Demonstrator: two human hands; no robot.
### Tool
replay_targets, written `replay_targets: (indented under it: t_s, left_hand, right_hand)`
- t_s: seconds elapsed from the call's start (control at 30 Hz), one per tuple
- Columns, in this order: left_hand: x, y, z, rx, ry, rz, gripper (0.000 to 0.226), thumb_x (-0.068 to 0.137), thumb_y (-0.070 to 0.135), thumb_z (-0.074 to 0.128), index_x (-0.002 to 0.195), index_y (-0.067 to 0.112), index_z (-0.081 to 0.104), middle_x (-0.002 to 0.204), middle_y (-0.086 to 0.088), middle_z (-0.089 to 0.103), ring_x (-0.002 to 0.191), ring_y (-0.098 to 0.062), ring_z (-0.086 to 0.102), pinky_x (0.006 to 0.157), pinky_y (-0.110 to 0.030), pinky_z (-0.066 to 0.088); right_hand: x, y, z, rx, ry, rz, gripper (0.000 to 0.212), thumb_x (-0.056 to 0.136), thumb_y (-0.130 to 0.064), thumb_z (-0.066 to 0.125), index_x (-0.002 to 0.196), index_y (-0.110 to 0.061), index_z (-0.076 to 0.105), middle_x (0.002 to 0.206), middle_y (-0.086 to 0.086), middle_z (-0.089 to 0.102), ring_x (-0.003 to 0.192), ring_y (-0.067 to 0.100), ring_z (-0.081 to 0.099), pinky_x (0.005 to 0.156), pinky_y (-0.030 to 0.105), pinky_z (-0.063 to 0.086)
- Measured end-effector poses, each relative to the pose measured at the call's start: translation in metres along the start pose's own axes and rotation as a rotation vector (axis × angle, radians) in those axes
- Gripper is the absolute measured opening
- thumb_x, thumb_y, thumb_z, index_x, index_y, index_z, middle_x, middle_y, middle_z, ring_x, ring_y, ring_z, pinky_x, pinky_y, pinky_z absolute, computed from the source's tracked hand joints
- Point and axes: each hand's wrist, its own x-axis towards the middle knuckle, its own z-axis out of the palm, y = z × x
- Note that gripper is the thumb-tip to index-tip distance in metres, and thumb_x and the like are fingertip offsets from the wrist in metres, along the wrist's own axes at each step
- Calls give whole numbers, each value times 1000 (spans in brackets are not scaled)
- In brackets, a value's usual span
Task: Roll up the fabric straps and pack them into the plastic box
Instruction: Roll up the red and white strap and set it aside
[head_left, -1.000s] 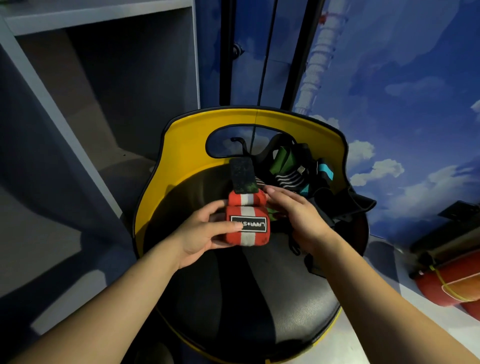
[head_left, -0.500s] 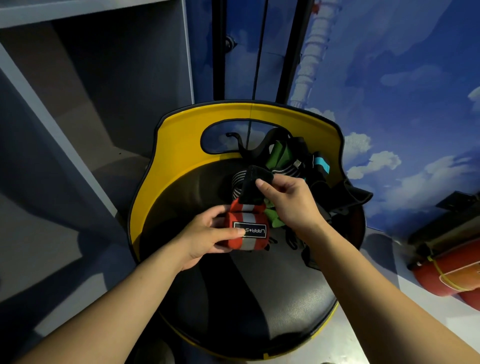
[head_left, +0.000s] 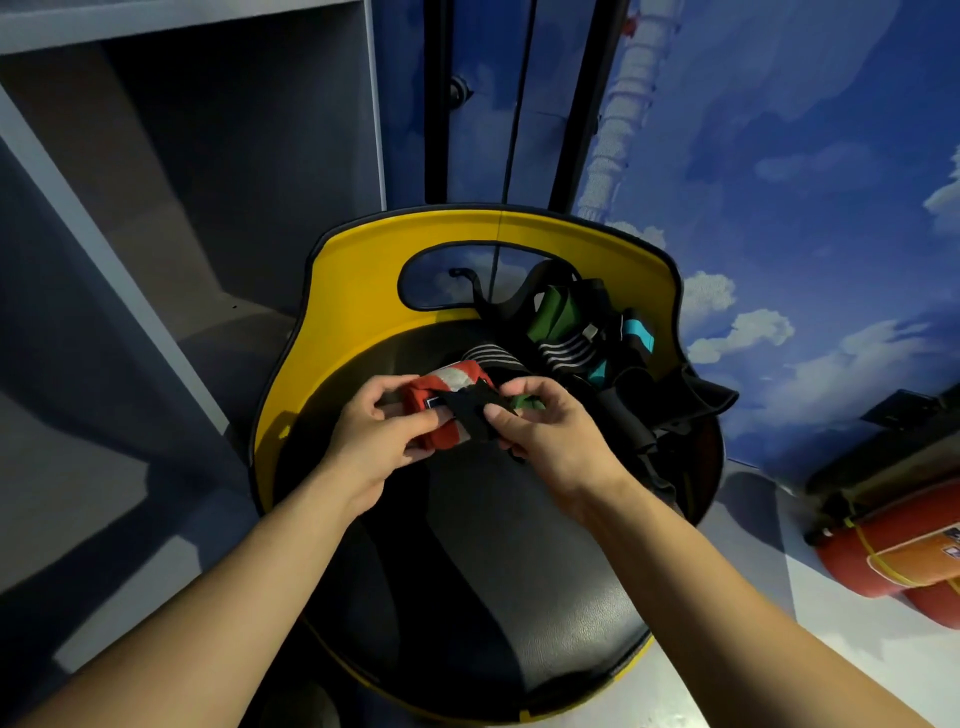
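Between both hands: red strap roll, rolled tight, with a grey-white stripe on top; held above the black seat of a yellow-backed chair
Left hand: fingers curled round the roll's left side; thumb over its front
Right hand: thumb and fingers pinch the black fastening tab; tab drawn across the roll's front
Label on roll: small white-edged patch just left of the tab; mostly covered; writing not readable
Beyond the grip: heap of loose straps on the seat; green, black-and-white striped, teal and black pieces
Far right of the grip: red cylinder with an orange label; text too small to read
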Motion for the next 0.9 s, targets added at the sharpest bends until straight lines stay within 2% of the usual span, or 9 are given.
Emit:
replay_targets:
  t_s: [0.2,0.4,0.53,0.63,0.7,0.77,0.83,0.9]
  left_hand:
    - [-5,0,5,-163,49,-19,49,80,1,79,120,25,65,120,-10,69,106,-34,70,83,-50,61]
    - [-10,7,2,-233,-45,-134,42,85,3,73,122,21,64,122,-14,68,108,-38,67,80,-48,61]
    - [-15,12,0,-265,-109,-207,40,88,4,70,125,17,61,123,-18,66,109,-40,66,78,-46,61]
    - [-16,16,-1,-308,-138,-264,41,90,6,68,129,15,61,124,-21,67,112,-40,66,80,-48,61]
    - [-20,19,-2,-319,-183,-310,37,91,9,67,128,12,62,121,-24,69,110,-42,68,83,-48,61]
    - [-24,22,-2,-314,-246,-333,36,91,14,65,127,10,63,117,-27,70,107,-43,69,81,-46,63]
    - [-26,23,-3,-304,-283,-328,41,90,21,64,129,9,63,119,-28,69,107,-44,69,81,-45,63]
    - [-27,26,-4,-268,-333,-309,48,86,33,66,130,13,63,123,-25,68,107,-46,69,87,-48,60]
  right_hand:
    - [1,18,6,-85,57,-26,28,90,-8,73,98,-14,48,63,-5,59,58,10,55,58,21,46]
    - [3,22,8,-98,53,-50,32,90,-13,75,96,-14,43,72,7,66,62,14,61,65,29,49]
    - [2,27,4,-208,121,-33,48,80,-39,84,99,-17,46,76,11,75,71,19,67,77,46,53]
    - [0,29,0,-219,159,26,72,63,-62,86,113,-26,49,99,4,73,90,15,70,89,40,57]
    - [1,27,-4,-20,36,54,66,69,-50,86,121,-30,50,111,-4,73,107,15,69,96,37,56]
    - [0,23,-5,122,-129,56,46,81,-33,81,120,-29,56,111,-6,75,109,17,70,96,38,56]
    - [0,22,-7,183,-217,20,44,86,-27,78,125,-17,59,118,5,73,110,23,68,97,41,55]
    - [0,20,-6,245,-194,-2,47,86,-25,77,126,-8,60,121,11,72,112,26,68,98,37,54]
